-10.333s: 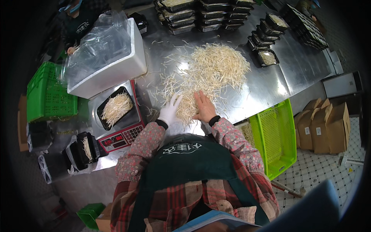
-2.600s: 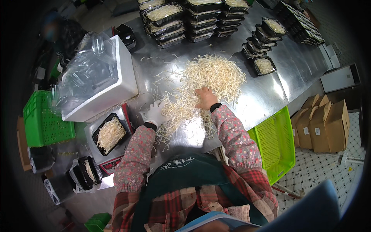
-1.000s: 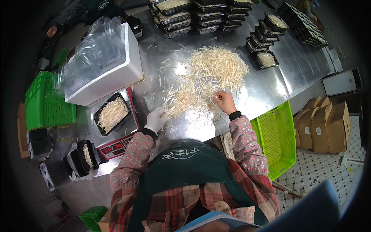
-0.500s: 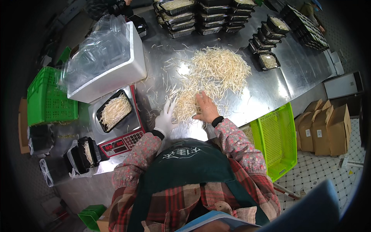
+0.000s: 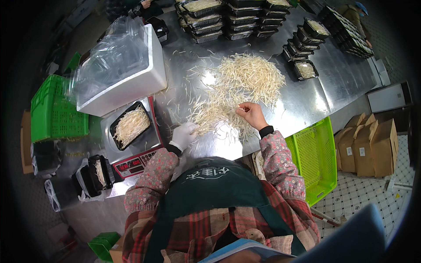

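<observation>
A loose heap of bean sprouts [image 5: 252, 79] lies on the steel table, its thinner near part spread between my hands. My left hand [image 5: 184, 136], in a white glove, is closed at the heap's near left edge, with sprouts at its fingertips. Over the right side my bare right hand [image 5: 253, 116] pinches a few sprouts between thumb and fingers. To the left, a black tray [image 5: 115, 139] filled with sprouts rests on a red digital scale [image 5: 154, 125].
A white foam box [image 5: 158, 65] holds clear plastic lids [image 5: 109, 61]. Filled trays are stacked at the back [image 5: 241, 19] and back right [image 5: 302, 41]. Green crates stand left [image 5: 59, 109] and right [image 5: 311, 162]. Cartons [image 5: 368, 144] sit on the floor. Another person [image 5: 351, 15] stands far right.
My hands have drawn apart: the right moved right and its spread fingers closed into a pinch, while the left curled shut. The near sprouts are spread more loosely.
</observation>
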`<state>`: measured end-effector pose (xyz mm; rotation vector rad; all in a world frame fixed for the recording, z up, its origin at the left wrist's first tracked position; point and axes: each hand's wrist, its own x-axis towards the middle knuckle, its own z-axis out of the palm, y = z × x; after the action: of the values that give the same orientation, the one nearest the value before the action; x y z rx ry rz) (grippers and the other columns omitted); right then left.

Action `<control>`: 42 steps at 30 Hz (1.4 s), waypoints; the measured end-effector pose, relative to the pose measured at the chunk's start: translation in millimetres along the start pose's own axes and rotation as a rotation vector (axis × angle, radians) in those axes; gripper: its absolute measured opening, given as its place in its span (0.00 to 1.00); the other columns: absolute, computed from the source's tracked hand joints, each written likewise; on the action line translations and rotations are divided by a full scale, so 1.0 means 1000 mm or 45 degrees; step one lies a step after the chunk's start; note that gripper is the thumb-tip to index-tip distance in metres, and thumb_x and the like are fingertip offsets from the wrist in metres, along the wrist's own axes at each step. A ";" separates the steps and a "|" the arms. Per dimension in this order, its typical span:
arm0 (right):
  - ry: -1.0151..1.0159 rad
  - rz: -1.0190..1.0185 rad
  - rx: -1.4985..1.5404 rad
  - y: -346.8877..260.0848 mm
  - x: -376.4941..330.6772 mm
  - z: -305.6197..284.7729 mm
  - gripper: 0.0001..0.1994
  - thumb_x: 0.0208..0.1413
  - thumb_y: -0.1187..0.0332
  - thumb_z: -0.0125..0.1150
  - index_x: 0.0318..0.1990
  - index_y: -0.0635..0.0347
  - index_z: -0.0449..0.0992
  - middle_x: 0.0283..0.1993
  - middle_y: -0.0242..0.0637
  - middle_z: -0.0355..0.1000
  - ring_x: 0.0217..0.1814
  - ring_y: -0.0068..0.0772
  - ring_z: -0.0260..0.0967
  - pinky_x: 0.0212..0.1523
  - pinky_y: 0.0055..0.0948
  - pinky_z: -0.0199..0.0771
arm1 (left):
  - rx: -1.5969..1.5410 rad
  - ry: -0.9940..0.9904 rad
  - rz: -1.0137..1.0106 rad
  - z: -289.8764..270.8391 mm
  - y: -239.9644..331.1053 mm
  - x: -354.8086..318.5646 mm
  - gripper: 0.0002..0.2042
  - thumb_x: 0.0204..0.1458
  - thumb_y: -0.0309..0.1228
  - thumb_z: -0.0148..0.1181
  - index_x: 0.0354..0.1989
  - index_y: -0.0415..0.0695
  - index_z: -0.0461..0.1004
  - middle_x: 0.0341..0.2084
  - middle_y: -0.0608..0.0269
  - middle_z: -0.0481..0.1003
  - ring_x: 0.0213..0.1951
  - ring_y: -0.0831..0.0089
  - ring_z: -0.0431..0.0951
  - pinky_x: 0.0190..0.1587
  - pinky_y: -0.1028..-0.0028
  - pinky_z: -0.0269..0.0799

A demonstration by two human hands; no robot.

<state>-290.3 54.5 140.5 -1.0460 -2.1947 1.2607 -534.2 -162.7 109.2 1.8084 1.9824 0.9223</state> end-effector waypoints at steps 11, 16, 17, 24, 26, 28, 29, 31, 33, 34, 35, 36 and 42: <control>-0.173 -0.230 -0.300 0.012 -0.013 0.047 0.23 0.47 0.62 0.66 0.52 0.61 0.74 0.51 0.49 0.70 0.53 0.51 0.67 0.53 0.39 0.69 | 0.047 0.038 -0.260 0.014 0.005 -0.031 0.23 0.43 0.33 0.67 0.51 0.45 0.74 0.51 0.59 0.72 0.50 0.63 0.75 0.50 0.70 0.72; -0.125 -0.349 -0.560 0.000 -0.032 0.070 0.38 0.37 0.56 0.74 0.58 0.60 0.67 0.58 0.46 0.64 0.58 0.49 0.61 0.54 0.42 0.66 | -0.156 0.023 -0.484 0.014 0.023 -0.049 0.21 0.44 0.32 0.67 0.50 0.45 0.75 0.49 0.60 0.73 0.38 0.68 0.78 0.42 0.74 0.74; -0.113 -0.385 -0.582 -0.014 -0.032 0.078 0.38 0.37 0.56 0.74 0.58 0.61 0.66 0.58 0.46 0.64 0.58 0.49 0.61 0.54 0.42 0.65 | -0.186 0.042 -0.485 0.017 0.024 -0.053 0.21 0.44 0.33 0.66 0.50 0.45 0.75 0.49 0.60 0.73 0.39 0.66 0.78 0.43 0.73 0.74; -0.107 -0.410 -0.613 -0.002 -0.009 0.104 0.14 0.38 0.64 0.70 0.33 0.60 0.79 0.51 0.38 0.68 0.53 0.43 0.62 0.51 0.41 0.63 | -0.227 0.045 -0.408 0.010 0.034 -0.066 0.18 0.47 0.33 0.64 0.48 0.46 0.76 0.43 0.63 0.76 0.32 0.70 0.76 0.39 0.74 0.73; -0.113 -0.349 -0.522 0.003 -0.006 0.100 0.13 0.38 0.65 0.70 0.33 0.60 0.80 0.51 0.37 0.68 0.53 0.43 0.62 0.51 0.40 0.63 | -0.250 0.072 -0.376 0.006 0.038 -0.069 0.17 0.47 0.32 0.65 0.46 0.44 0.77 0.41 0.63 0.76 0.30 0.74 0.75 0.37 0.76 0.73; -0.022 -0.418 -0.334 0.007 -0.002 0.093 0.13 0.41 0.64 0.71 0.32 0.62 0.79 0.45 0.39 0.72 0.48 0.44 0.66 0.47 0.39 0.67 | -0.321 0.039 -0.407 0.001 0.042 -0.075 0.15 0.49 0.32 0.64 0.45 0.42 0.77 0.40 0.62 0.76 0.31 0.73 0.75 0.38 0.76 0.72; -0.027 -0.433 -0.209 0.009 0.002 0.088 0.13 0.42 0.64 0.71 0.32 0.62 0.79 0.44 0.40 0.73 0.48 0.45 0.67 0.46 0.39 0.67 | -0.372 0.050 -0.413 -0.001 0.043 -0.077 0.15 0.49 0.31 0.64 0.45 0.42 0.77 0.39 0.62 0.77 0.31 0.73 0.75 0.38 0.76 0.72; -0.023 -0.477 0.007 0.002 0.011 0.082 0.13 0.47 0.63 0.70 0.29 0.65 0.77 0.32 0.39 0.74 0.35 0.34 0.69 0.36 0.34 0.68 | -0.468 0.084 -0.417 -0.007 0.048 -0.081 0.13 0.50 0.29 0.63 0.44 0.40 0.77 0.39 0.61 0.77 0.31 0.74 0.75 0.39 0.76 0.72; -0.239 -0.190 0.128 -0.015 0.020 0.076 0.13 0.49 0.64 0.69 0.27 0.65 0.75 0.26 0.33 0.70 0.29 0.25 0.64 0.31 0.29 0.64 | -0.506 0.117 -0.396 -0.016 0.050 -0.086 0.13 0.50 0.28 0.63 0.45 0.40 0.77 0.39 0.61 0.77 0.32 0.74 0.75 0.39 0.77 0.72; -0.348 -0.049 0.182 -0.027 0.024 0.073 0.13 0.50 0.64 0.69 0.26 0.65 0.75 0.24 0.31 0.69 0.26 0.21 0.61 0.28 0.27 0.62 | -0.521 0.138 -0.383 -0.022 0.052 -0.089 0.13 0.51 0.27 0.63 0.45 0.40 0.77 0.39 0.62 0.77 0.32 0.74 0.75 0.39 0.77 0.72; -0.349 -0.063 0.224 -0.044 0.028 0.075 0.13 0.52 0.65 0.68 0.25 0.63 0.73 0.18 0.25 0.62 0.22 0.15 0.53 0.24 0.23 0.55 | -0.537 0.153 -0.407 -0.030 0.057 -0.090 0.13 0.51 0.26 0.62 0.46 0.41 0.77 0.39 0.62 0.77 0.32 0.75 0.75 0.39 0.77 0.72; -0.398 -0.127 0.199 -0.054 0.036 0.074 0.12 0.52 0.66 0.67 0.26 0.63 0.74 0.19 0.24 0.64 0.22 0.14 0.55 0.24 0.22 0.57 | -0.577 0.170 -0.403 -0.038 0.062 -0.091 0.13 0.52 0.27 0.62 0.46 0.42 0.77 0.40 0.62 0.77 0.33 0.75 0.75 0.38 0.77 0.72; -0.597 -0.320 0.329 -0.207 0.060 0.106 0.10 0.53 0.67 0.66 0.35 0.66 0.77 0.23 0.28 0.72 0.25 0.14 0.63 0.27 0.21 0.64 | -0.428 0.357 -0.416 -0.088 0.075 -0.115 0.14 0.51 0.26 0.63 0.47 0.44 0.77 0.41 0.64 0.77 0.31 0.80 0.74 0.34 0.81 0.70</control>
<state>-482.2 -23.0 262.2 -0.3842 -2.3064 1.7395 -511.6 -296.2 199.8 1.1852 2.0454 1.3559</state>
